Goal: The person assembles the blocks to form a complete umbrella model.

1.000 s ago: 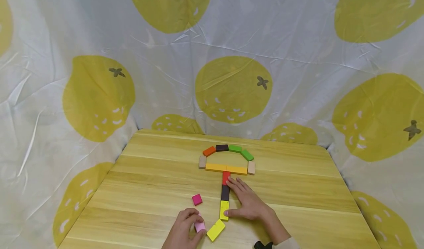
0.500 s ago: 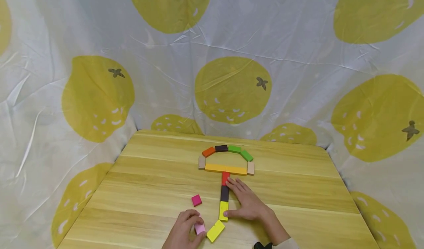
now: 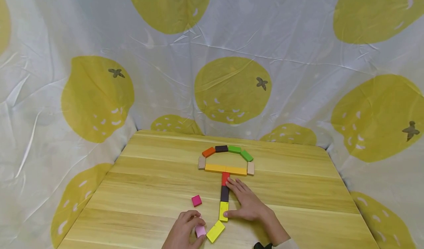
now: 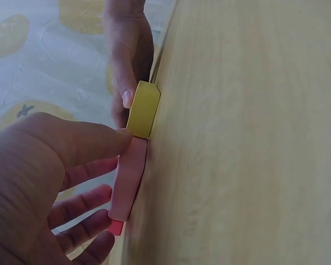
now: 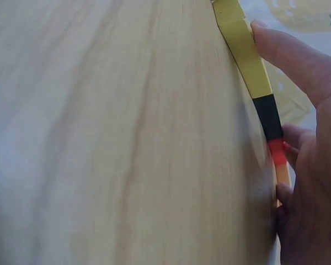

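My left hand (image 3: pixel 183 230) pinches a pink block (image 3: pixel 200 230) between thumb and fingers, low on the table. In the left wrist view the pink block (image 4: pixel 131 176) meets the end of a slanted yellow block (image 4: pixel 144 107). My right hand (image 3: pixel 249 204) lies along a straight column, fingers extended. Its thumb touches the upright yellow block (image 3: pixel 224 207) and a fingertip touches the red block (image 3: pixel 225 178). Between those two sits a black block (image 3: pixel 225 193). The slanted yellow block (image 3: pixel 215 232) adjoins the column's lower end. A magenta block (image 3: pixel 196 200) lies alone beyond my left hand.
Above the column, two orange-yellow blocks (image 3: pixel 215 167) form a crossbar. An arch of orange, black, green and tan blocks (image 3: pixel 234 149) curves over it. The wooden table (image 3: pixel 149 175) ends at a lemon-patterned cloth (image 3: pixel 165 76) behind and at both sides.
The pink block has turned slightly and shifted a little toward the near edge under my left hand. My right hand stays in place on the column.
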The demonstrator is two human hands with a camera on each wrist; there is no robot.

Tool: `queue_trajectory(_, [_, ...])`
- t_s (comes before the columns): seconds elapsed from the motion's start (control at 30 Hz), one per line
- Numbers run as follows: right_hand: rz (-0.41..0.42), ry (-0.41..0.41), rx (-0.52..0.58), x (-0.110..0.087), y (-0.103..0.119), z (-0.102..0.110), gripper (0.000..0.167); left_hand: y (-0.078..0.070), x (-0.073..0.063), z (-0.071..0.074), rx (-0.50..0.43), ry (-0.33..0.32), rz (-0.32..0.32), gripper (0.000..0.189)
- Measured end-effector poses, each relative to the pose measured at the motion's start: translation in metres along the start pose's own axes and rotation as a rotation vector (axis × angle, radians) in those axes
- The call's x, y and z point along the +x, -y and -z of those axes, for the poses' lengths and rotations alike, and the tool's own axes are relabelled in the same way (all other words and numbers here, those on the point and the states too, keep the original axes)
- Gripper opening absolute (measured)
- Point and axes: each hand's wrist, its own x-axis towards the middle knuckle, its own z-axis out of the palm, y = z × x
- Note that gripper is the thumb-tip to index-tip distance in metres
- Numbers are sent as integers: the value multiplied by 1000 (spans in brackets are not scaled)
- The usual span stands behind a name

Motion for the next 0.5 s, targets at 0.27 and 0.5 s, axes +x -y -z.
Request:
queue_trajectory(0.27, [-10, 5, 13, 0, 2, 2, 107, -1, 0, 1, -15, 20, 27, 22])
queue_trajectory(0.5, [-13, 5, 13, 0, 3, 2, 107, -1, -1, 2, -13, 25, 23, 23])
